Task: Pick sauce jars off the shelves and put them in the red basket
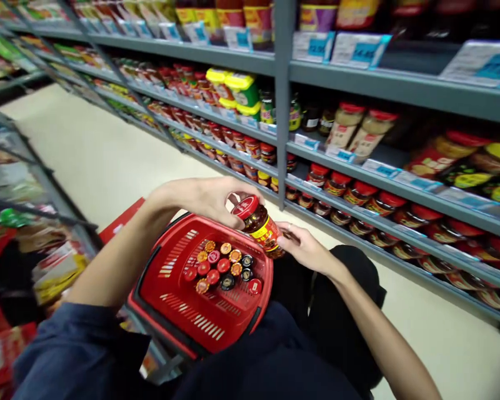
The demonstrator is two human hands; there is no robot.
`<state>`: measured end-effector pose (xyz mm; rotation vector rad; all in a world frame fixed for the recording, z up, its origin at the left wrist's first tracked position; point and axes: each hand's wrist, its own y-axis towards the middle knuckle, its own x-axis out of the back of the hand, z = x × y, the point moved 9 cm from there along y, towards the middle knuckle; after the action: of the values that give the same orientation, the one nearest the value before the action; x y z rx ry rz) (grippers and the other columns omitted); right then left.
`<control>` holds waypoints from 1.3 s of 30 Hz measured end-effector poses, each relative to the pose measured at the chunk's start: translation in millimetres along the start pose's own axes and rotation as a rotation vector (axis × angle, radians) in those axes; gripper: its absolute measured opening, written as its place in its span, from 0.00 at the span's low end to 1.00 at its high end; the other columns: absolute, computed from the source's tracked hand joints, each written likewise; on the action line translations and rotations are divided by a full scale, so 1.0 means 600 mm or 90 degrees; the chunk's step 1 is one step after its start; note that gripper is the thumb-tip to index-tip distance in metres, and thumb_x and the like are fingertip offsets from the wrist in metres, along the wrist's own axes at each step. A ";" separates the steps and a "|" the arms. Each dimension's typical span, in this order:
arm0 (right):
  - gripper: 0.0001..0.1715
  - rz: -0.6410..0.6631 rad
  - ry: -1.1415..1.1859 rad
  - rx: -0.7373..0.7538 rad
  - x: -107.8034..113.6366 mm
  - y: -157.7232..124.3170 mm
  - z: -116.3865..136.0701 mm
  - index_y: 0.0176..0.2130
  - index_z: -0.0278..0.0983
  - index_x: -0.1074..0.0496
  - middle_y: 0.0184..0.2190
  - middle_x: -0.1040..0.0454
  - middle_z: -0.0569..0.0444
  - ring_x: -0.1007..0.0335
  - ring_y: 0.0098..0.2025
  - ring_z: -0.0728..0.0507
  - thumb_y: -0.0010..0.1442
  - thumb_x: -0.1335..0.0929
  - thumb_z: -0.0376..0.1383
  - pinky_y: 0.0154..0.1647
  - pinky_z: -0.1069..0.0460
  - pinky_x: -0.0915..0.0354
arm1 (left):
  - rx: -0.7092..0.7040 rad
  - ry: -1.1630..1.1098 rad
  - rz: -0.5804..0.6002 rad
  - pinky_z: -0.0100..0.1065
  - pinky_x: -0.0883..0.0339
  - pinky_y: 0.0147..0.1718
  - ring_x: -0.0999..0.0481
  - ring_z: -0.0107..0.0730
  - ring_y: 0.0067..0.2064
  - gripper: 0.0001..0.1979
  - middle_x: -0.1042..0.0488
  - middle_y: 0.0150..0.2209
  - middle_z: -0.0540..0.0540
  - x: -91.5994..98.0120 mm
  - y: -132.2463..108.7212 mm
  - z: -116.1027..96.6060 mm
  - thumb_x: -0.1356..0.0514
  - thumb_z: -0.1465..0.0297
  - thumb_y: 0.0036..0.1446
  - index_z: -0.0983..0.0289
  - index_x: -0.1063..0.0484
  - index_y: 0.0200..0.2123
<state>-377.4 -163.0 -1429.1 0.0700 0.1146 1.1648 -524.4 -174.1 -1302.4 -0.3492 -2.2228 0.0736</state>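
Observation:
A jar of dark sauce (263,228) with a red lid and a red and yellow label is held tilted between both my hands, above the basket's right rim. My left hand (210,199) grips it near the lid from the left. On the lower right side of the jar, my right hand (302,247) has its thumb on the label and the fingers behind it; a ring shows on one finger. Below stands a red shopping basket (179,305) with several jars and bottles (224,265) inside, capped in red, orange and black.
Grey shelves (283,128) with price tags run along the right, full of sauce jars (358,194) and yellow-lidded tubs (241,89). Packaged goods (50,266) lie in a rack at the left. The pale floor (91,144) stretches between. My bent knee (358,272) is beside the basket.

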 end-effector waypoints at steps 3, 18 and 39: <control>0.30 -0.076 0.080 0.029 0.030 -0.028 -0.011 0.60 0.41 0.28 0.58 0.23 0.49 0.26 0.60 0.39 0.64 0.29 0.52 0.64 0.43 0.31 | -0.043 -0.016 0.119 0.35 0.25 0.46 0.18 0.41 0.45 0.24 0.18 0.45 0.54 -0.035 0.039 -0.030 0.32 0.69 0.48 0.62 0.23 0.51; 0.38 -0.204 0.003 0.029 0.107 -0.098 -0.021 0.64 0.44 0.30 0.65 0.28 0.51 0.32 0.67 0.36 0.58 0.23 0.46 0.71 0.40 0.40 | -0.052 -0.277 -0.074 0.43 0.23 0.54 0.19 0.45 0.53 0.33 0.23 0.54 0.60 -0.120 0.065 -0.044 0.28 0.60 0.53 0.61 0.34 0.58; 0.17 -0.119 -0.369 -0.052 0.051 -0.056 -0.064 0.55 0.42 0.23 0.54 0.20 0.49 0.22 0.54 0.39 0.71 0.34 0.42 0.55 0.43 0.25 | 0.306 0.156 0.183 0.45 0.30 0.57 0.32 0.63 0.67 0.40 0.35 0.65 0.82 -0.688 -0.234 0.413 0.36 0.73 0.47 0.80 0.39 0.64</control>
<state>-339.4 -148.4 -1472.7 0.3143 -0.4299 0.9227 -504.2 -405.2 -1747.1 -0.3832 -1.8276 0.6702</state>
